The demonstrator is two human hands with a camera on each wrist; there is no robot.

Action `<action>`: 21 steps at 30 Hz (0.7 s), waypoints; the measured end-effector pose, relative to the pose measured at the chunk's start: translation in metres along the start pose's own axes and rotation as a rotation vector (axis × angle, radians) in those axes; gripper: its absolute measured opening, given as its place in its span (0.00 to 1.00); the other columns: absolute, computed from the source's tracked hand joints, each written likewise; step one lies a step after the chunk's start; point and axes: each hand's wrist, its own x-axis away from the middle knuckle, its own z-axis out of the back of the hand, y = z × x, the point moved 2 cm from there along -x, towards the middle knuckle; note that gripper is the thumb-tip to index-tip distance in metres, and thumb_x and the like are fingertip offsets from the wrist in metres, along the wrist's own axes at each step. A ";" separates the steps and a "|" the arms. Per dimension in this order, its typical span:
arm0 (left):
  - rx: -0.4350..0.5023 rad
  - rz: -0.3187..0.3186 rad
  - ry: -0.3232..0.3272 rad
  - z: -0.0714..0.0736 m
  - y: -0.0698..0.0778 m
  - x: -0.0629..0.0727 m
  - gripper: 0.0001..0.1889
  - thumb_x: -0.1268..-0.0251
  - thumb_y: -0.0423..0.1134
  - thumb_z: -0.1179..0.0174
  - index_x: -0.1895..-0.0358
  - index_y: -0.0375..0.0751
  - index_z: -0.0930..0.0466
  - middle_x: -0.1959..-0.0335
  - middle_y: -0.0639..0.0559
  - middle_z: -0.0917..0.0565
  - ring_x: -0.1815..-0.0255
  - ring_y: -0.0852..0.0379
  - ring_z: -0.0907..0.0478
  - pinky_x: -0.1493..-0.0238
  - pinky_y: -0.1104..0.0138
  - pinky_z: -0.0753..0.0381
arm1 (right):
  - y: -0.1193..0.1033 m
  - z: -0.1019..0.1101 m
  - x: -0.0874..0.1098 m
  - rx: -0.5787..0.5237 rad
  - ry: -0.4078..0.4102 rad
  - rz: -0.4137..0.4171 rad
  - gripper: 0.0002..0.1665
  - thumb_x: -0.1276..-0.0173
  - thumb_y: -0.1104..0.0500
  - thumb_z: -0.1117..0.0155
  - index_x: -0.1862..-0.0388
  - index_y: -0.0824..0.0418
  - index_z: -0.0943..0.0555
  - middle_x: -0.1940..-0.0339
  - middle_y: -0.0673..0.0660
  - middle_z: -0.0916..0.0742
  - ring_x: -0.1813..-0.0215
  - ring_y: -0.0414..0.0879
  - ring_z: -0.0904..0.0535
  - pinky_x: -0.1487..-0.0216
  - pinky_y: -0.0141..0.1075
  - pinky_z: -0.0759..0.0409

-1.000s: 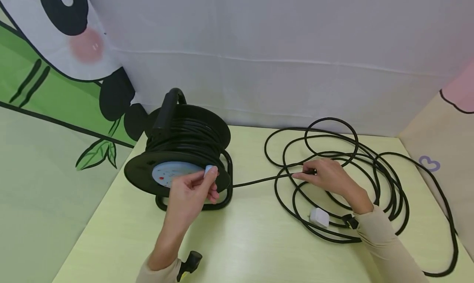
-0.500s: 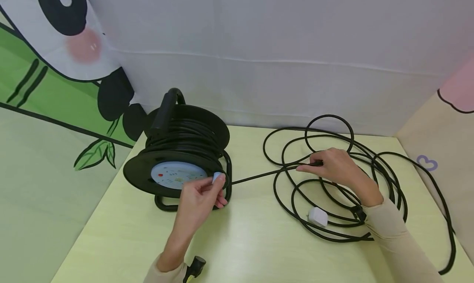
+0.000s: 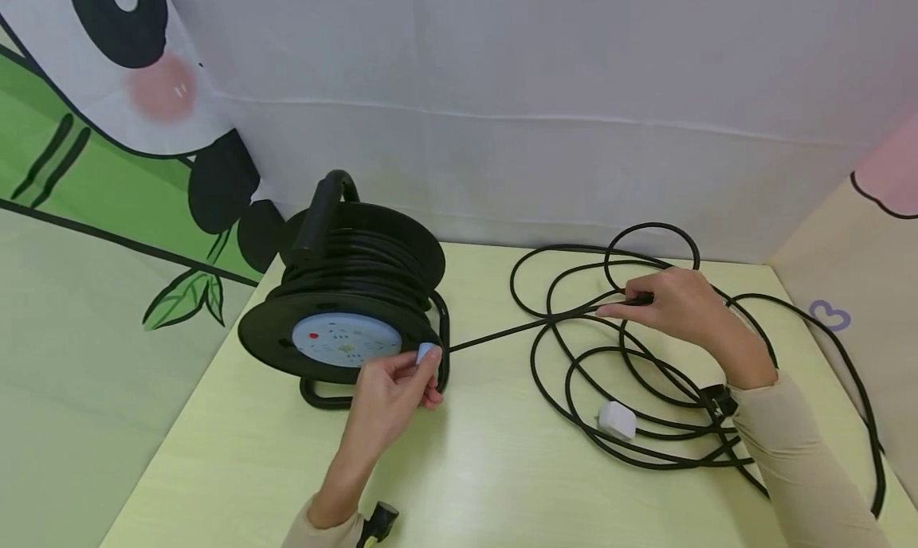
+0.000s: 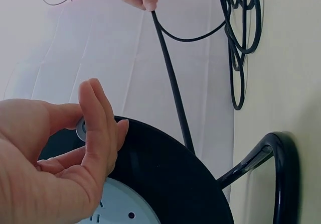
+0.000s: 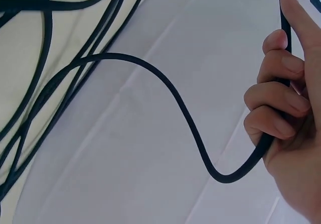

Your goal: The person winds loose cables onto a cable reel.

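A black cable reel (image 3: 261,337) with a pale blue socket disc (image 3: 347,339) stands upright left of centre, black cable (image 3: 373,273) wound round its drum. Thumb and fingers of my left hand (image 3: 393,393) pinch a light blue crank knob (image 3: 425,350) at the right side of the reel's front flange. From the reel a taut stretch of cable (image 3: 502,339) runs rightward to my right hand (image 3: 684,305). In the right wrist view that hand (image 5: 296,93) has its fingers curled round the cable, which sags below the palm and curves up to the loose coils.
Loose loops of cable (image 3: 548,401) spread over the table's right side, with a white plug (image 3: 617,420) among them. The reel rests on a tubular black stand (image 3: 326,402). A pale cloth wall (image 3: 538,174) rises behind the table, and a printed one at left.
My left hand has carried the knob right and down, and the disc's red spot has shifted as the reel turned. My right hand has moved right and up along with the cable.
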 end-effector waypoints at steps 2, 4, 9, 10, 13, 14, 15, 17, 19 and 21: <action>-0.016 0.006 0.001 0.000 -0.002 0.000 0.15 0.26 0.40 0.36 0.67 0.30 0.14 0.77 0.41 0.16 0.78 0.45 0.14 0.73 0.64 0.11 | 0.004 0.006 0.002 0.010 0.014 -0.005 0.18 0.41 0.43 0.20 0.81 0.44 0.20 0.89 0.37 0.32 0.84 0.33 0.42 0.82 0.30 0.42; -0.033 0.010 0.002 -0.001 -0.003 0.000 0.15 0.26 0.40 0.36 0.67 0.30 0.14 0.77 0.41 0.15 0.78 0.47 0.14 0.73 0.65 0.11 | 0.008 0.011 0.004 0.023 0.033 -0.009 0.17 0.43 0.43 0.19 0.80 0.44 0.18 0.90 0.36 0.31 0.85 0.33 0.41 0.82 0.30 0.41; -0.051 0.016 0.005 0.000 -0.010 0.000 0.14 0.26 0.39 0.36 0.68 0.30 0.14 0.78 0.42 0.15 0.80 0.50 0.14 0.74 0.65 0.11 | 0.018 0.024 0.010 0.040 0.028 -0.059 0.17 0.43 0.42 0.19 0.80 0.43 0.19 0.89 0.38 0.30 0.85 0.34 0.40 0.82 0.30 0.40; -0.054 0.017 0.004 0.000 -0.011 -0.001 0.14 0.26 0.39 0.36 0.68 0.31 0.14 0.79 0.43 0.15 0.80 0.50 0.14 0.74 0.65 0.11 | 0.020 0.027 0.011 0.042 0.025 -0.069 0.17 0.43 0.42 0.19 0.80 0.44 0.19 0.89 0.38 0.30 0.85 0.34 0.40 0.82 0.31 0.40; -0.058 0.026 -0.005 0.002 -0.016 -0.001 0.14 0.26 0.39 0.36 0.68 0.31 0.14 0.79 0.44 0.16 0.79 0.48 0.14 0.74 0.65 0.11 | 0.024 0.033 0.015 0.048 0.016 -0.092 0.18 0.42 0.42 0.20 0.79 0.45 0.19 0.89 0.39 0.29 0.84 0.36 0.38 0.81 0.31 0.39; -0.058 0.030 -0.010 0.003 -0.018 -0.001 0.14 0.26 0.38 0.36 0.68 0.31 0.14 0.79 0.44 0.16 0.78 0.47 0.14 0.73 0.65 0.11 | 0.025 0.035 0.016 0.051 0.013 -0.101 0.18 0.42 0.41 0.20 0.79 0.45 0.19 0.89 0.39 0.29 0.83 0.37 0.38 0.80 0.32 0.38; -0.057 0.036 -0.013 0.003 -0.019 0.000 0.13 0.26 0.38 0.36 0.68 0.31 0.14 0.79 0.44 0.16 0.78 0.47 0.14 0.73 0.65 0.11 | 0.026 0.037 0.017 0.056 0.015 -0.109 0.18 0.41 0.41 0.21 0.79 0.45 0.19 0.89 0.40 0.29 0.83 0.37 0.37 0.80 0.32 0.38; -0.057 0.046 -0.018 0.005 -0.023 0.000 0.13 0.26 0.38 0.36 0.68 0.31 0.14 0.79 0.44 0.16 0.78 0.46 0.14 0.73 0.65 0.11 | 0.028 0.041 0.019 0.063 0.013 -0.120 0.18 0.40 0.40 0.22 0.79 0.46 0.18 0.89 0.40 0.29 0.83 0.38 0.37 0.80 0.33 0.37; -0.058 0.057 -0.020 0.007 -0.027 0.000 0.13 0.26 0.37 0.36 0.68 0.30 0.14 0.79 0.43 0.16 0.78 0.47 0.14 0.73 0.65 0.11 | 0.031 0.043 0.021 0.068 0.009 -0.135 0.18 0.40 0.39 0.23 0.78 0.46 0.18 0.89 0.40 0.29 0.82 0.39 0.37 0.79 0.33 0.37; -0.064 0.067 -0.015 0.008 -0.032 0.000 0.13 0.26 0.37 0.35 0.67 0.29 0.14 0.79 0.43 0.16 0.78 0.47 0.14 0.73 0.65 0.11 | 0.033 0.045 0.024 0.074 0.013 -0.137 0.18 0.40 0.39 0.23 0.78 0.46 0.17 0.89 0.40 0.30 0.82 0.39 0.37 0.79 0.33 0.37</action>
